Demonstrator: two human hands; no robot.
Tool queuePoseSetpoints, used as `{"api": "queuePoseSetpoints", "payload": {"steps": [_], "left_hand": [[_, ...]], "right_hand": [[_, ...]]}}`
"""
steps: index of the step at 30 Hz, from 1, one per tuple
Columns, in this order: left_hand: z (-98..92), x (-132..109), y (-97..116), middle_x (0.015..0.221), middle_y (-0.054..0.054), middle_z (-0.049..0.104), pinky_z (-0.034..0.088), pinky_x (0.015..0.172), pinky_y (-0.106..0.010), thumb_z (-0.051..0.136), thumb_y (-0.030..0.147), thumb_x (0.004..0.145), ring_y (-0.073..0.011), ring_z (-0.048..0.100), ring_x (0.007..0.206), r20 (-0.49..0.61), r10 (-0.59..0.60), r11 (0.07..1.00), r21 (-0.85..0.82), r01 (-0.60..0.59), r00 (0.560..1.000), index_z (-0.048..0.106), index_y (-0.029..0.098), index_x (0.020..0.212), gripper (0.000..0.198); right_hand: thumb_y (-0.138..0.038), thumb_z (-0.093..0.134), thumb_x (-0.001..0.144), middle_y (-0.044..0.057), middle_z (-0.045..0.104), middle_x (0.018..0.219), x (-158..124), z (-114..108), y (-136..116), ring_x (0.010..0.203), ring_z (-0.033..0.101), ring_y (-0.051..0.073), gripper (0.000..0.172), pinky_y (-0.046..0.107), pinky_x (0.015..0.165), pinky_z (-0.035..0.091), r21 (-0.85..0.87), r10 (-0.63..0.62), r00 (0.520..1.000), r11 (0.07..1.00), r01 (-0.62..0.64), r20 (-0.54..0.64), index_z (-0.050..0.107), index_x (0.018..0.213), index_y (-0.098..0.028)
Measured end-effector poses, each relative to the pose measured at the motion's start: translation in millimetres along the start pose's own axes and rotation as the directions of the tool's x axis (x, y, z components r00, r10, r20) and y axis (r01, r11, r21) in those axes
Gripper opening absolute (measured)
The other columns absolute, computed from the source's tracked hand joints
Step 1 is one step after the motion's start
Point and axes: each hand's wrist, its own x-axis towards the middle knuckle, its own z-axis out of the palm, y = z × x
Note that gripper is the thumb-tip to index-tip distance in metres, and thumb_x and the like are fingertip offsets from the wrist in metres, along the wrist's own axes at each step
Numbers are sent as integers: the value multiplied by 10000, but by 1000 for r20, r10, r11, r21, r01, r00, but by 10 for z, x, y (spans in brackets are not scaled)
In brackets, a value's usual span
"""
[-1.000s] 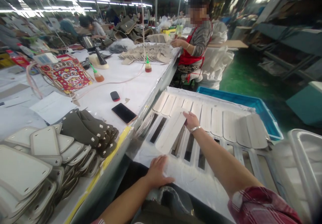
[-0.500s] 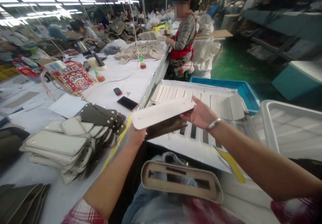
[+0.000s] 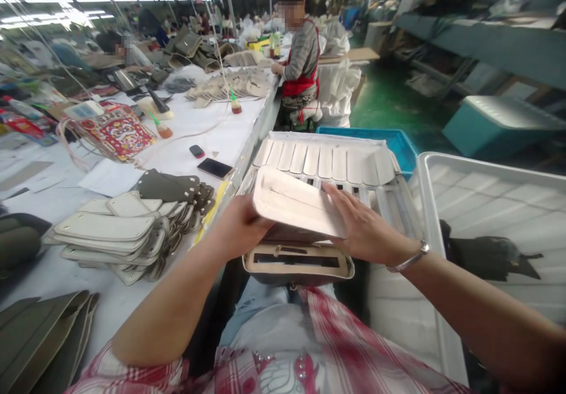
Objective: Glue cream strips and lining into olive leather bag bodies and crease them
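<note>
A long white panel [image 3: 300, 202] with rounded corners is held between my two hands, its right end sloping down. My left hand [image 3: 241, 229] grips its left end, the fingers partly hidden underneath. At the other end, my right hand [image 3: 365, 226] has its fingers along the edge and is closed on it. Just below the panel, near my lap, is a dark bag-like piece [image 3: 298, 262] with a beige rim and a long dark slot. White strips [image 3: 327, 163] with rounded ends lie in a row behind my hands.
Pale panels with studs [image 3: 106, 232] are piled on the white table at left, beside dark panels [image 3: 165, 186]. A phone [image 3: 215, 168] lies farther back. At right stands a large white bin [image 3: 495, 187] with dark pieces inside. A person in a red apron [image 3: 300, 63] works beyond.
My hands have turned the panel so that its left end is now the higher one. The beige-rimmed piece now appears close beneath it. The view has swung right.
</note>
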Motion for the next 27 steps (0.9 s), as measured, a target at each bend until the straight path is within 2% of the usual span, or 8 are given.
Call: {"api": "queuePoseSetpoints", "payload": {"steps": [2,5,8,11,14,17,20,27], "left_hand": [[-100,-135,-19,983,-48,683,488,871,-344,640,296,748,-229,617,953,32,-38,995,98,35,999,665,183,1025,300],[-149,-413,-237,1125,-59,632,452,928,-351,633,338,765,-219,583,1033,-43,-127,988,78,130,991,609,208,1123,381],[-20,-696,-531,1128,-82,627,437,951,-369,610,362,784,-219,581,1043,-66,-235,969,-95,228,970,602,185,1111,372],[197,-816,-694,1164,-87,605,413,981,-379,660,339,741,-224,553,1094,-34,-275,940,-218,261,961,546,194,1173,470],[388,-696,-709,1149,-72,601,433,947,-358,722,291,670,-214,553,1078,-52,-265,937,-248,245,963,486,212,1218,602],[528,-474,-702,889,-36,655,492,763,-284,684,271,692,-165,611,829,6,-242,935,-266,235,970,599,166,980,319],[661,-340,-721,646,9,603,456,601,-224,633,252,709,-109,550,607,53,-214,938,-269,220,975,606,144,724,113],[809,-337,-837,593,36,518,393,559,-203,611,218,669,-88,471,573,-137,-201,962,-216,169,970,569,155,627,86]], "right_hand": [[-393,545,812,162,277,1442,-136,77,56,1299,313,318,841,495,1039,348,56,44,999,997,-44,10,49,1447,-155],[-365,478,860,153,291,1437,-310,235,147,1290,338,298,756,496,1018,370,106,114,993,988,-114,10,32,1446,-192],[-352,483,860,162,314,1420,-384,408,228,1286,341,301,756,500,1020,364,115,141,988,984,-134,-61,35,1445,-184],[-352,499,847,174,316,1413,-370,523,295,1287,332,316,768,509,1020,357,118,146,978,985,-129,-146,52,1444,-166],[-359,502,841,188,318,1407,-335,571,348,1279,341,324,771,509,1011,366,113,149,977,985,-133,-154,66,1442,-147],[-365,500,838,195,306,1412,-364,582,416,1283,328,336,786,523,1013,357,52,145,974,989,-138,-174,54,1443,-133],[-365,522,817,199,281,1425,-480,576,514,1297,292,352,833,535,1031,329,-36,119,968,991,-130,-220,33,1443,-114],[-441,574,764,224,333,1372,-620,591,550,1246,340,382,955,548,979,381,-142,0,961,989,-41,-275,-4,1445,-105]]}}
